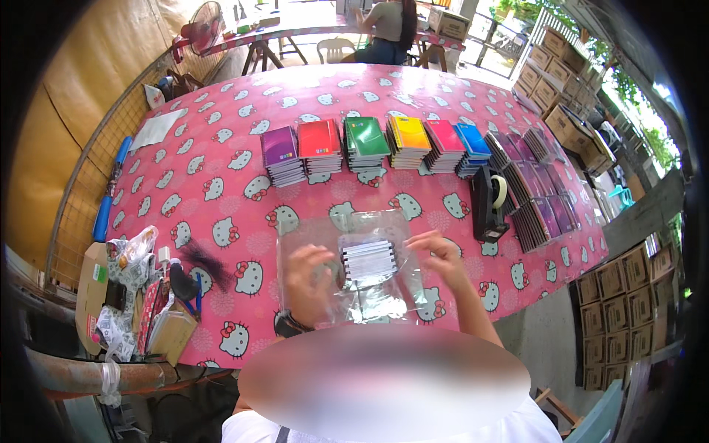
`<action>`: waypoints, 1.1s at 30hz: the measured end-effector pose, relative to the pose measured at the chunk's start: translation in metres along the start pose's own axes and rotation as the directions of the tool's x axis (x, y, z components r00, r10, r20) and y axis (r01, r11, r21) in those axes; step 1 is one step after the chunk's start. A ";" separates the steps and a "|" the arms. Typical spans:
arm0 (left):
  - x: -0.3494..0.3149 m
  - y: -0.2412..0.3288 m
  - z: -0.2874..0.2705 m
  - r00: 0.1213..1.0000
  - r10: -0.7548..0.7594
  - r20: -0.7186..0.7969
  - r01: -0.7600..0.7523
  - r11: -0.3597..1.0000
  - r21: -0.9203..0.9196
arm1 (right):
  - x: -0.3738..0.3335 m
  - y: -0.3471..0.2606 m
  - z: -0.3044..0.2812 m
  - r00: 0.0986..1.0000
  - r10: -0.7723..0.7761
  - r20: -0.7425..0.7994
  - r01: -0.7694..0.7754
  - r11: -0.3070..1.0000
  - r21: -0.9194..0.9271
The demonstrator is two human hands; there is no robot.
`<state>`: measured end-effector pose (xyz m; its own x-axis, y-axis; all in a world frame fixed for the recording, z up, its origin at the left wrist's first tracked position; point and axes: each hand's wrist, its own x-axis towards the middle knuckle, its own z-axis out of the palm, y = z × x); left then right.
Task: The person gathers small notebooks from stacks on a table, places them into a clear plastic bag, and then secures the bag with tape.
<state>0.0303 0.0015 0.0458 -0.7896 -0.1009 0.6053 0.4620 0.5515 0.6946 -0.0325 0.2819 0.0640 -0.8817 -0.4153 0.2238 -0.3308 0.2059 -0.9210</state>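
Note:
A stack of small spiral notebooks (369,260), white page edges showing, lies at the near middle of the table with a clear plastic bag (377,304) spread around it. The film seems to cover the stack, though glare hides where the bag's mouth is. To the left of the stack, my left hand (309,284) hovers over the bag, slightly blurred, its bent fingers apart from the thumb. My right hand (442,258) is above the bag's right edge, fingers bent and apart, pointing toward the stack. Nothing shows in either hand.
Notebook stacks in purple (280,148), red (319,139), green (365,137), yellow (410,134), pink (445,137) and blue (473,140) form a row beyond. At right stand a black tape dispenser (487,210) and purple notebook piles (538,196). Clutter (136,295) fills the left corner.

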 end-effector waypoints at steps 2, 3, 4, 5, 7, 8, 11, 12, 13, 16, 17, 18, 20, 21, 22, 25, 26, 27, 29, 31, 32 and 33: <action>-0.015 0.003 0.011 0.998 0.033 0.048 -0.033 0.999 0.001 | 0.006 -0.013 0.022 0.996 -0.060 0.064 0.065 0.994 -0.083; -0.020 0.004 0.016 0.995 0.052 0.080 -0.052 0.999 -0.004 | 0.004 -0.016 0.027 0.992 -0.084 0.090 0.095 0.988 -0.123; -0.021 0.001 0.017 0.994 0.054 0.093 -0.054 0.999 0.003 | 0.006 -0.015 0.025 0.984 -0.113 0.136 0.133 0.980 -0.148; -0.022 -0.001 0.016 0.989 0.068 0.134 -0.072 0.997 0.018 | 0.006 -0.015 0.025 0.980 -0.128 0.151 0.154 0.974 -0.169; -0.018 -0.002 0.013 0.972 0.104 0.212 -0.116 0.992 0.044 | 0.008 -0.017 0.024 0.970 -0.164 0.179 0.201 0.956 -0.215; -0.017 -0.003 0.010 0.955 0.125 0.267 -0.143 0.988 0.049 | 0.009 -0.013 0.024 0.948 -0.184 0.258 0.252 0.932 -0.261; -0.010 -0.009 0.002 0.895 0.161 0.416 -0.192 0.981 0.032 | 0.011 -0.018 0.032 0.921 -0.190 0.339 0.297 0.906 -0.301; -0.007 -0.010 -0.001 0.876 0.157 0.457 -0.185 0.983 0.017 | 0.013 -0.014 0.031 0.910 -0.148 0.388 0.270 0.920 -0.284; -0.004 -0.011 -0.002 0.854 0.154 0.497 -0.178 0.984 0.001 | 0.014 -0.013 0.031 0.899 -0.134 0.417 0.264 0.925 -0.273; 0.007 -0.012 0.003 0.780 0.167 0.604 -0.209 0.978 0.000 | 0.017 -0.009 0.031 0.863 -0.104 0.494 0.243 0.943 -0.228; 0.010 -0.010 0.005 0.774 0.159 0.612 -0.199 0.980 -0.004 | 0.018 -0.009 0.032 0.860 -0.112 0.497 0.247 0.945 -0.214; 0.013 -0.006 0.009 0.768 0.154 0.622 -0.189 0.982 -0.010 | 0.019 -0.010 0.033 0.859 -0.120 0.498 0.249 0.947 -0.201; 0.016 0.000 0.012 0.752 0.130 0.646 -0.180 0.984 0.012 | 0.019 -0.009 0.034 0.855 -0.144 0.498 0.235 0.964 -0.126; 0.018 0.002 0.012 0.744 0.119 0.657 -0.189 0.981 0.037 | 0.021 -0.008 0.031 0.855 -0.162 0.493 0.224 0.972 -0.069; 0.020 0.002 0.012 0.736 0.107 0.668 -0.198 0.978 0.061 | 0.022 -0.007 0.028 0.855 -0.181 0.487 0.214 0.977 -0.011; 0.015 -0.001 0.004 0.735 0.062 0.675 -0.173 0.980 0.099 | 0.023 -0.001 -0.013 0.993 -0.090 -0.079 0.103 0.979 0.176; 0.013 -0.003 0.003 0.752 0.079 0.654 -0.196 0.975 0.108 | 0.023 0.007 -0.039 0.930 0.034 -0.367 0.047 0.976 0.211; 0.010 -0.005 0.001 0.755 0.081 0.650 -0.199 0.974 0.109 | 0.024 0.015 -0.065 0.805 -0.060 -0.590 0.019 0.997 -0.076; 0.011 -0.002 0.005 0.767 0.124 0.629 -0.228 0.970 0.086 | 0.002 0.057 -0.139 0.527 -0.381 -0.760 -0.250 0.785 -0.567; 0.019 0.004 0.020 0.743 0.187 0.643 -0.229 0.973 -0.019 | -0.050 0.132 -0.215 0.490 -0.241 -0.838 -0.580 0.627 -0.520; 0.018 0.001 0.012 0.751 0.157 0.642 -0.216 0.976 0.013 | -0.035 0.134 -0.202 0.528 0.031 -0.849 -0.642 0.669 -0.375; 0.018 0.002 0.013 0.747 0.160 0.645 -0.211 0.978 0.001 | -0.036 0.144 -0.206 0.554 -0.061 -0.830 -0.568 0.702 -0.430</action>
<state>0.0115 0.0114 0.0531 -0.7763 0.5473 0.3128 0.6177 0.5613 0.5509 -0.1179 0.5088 -0.0106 -0.7474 0.4934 0.4448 0.1242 0.7615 -0.6361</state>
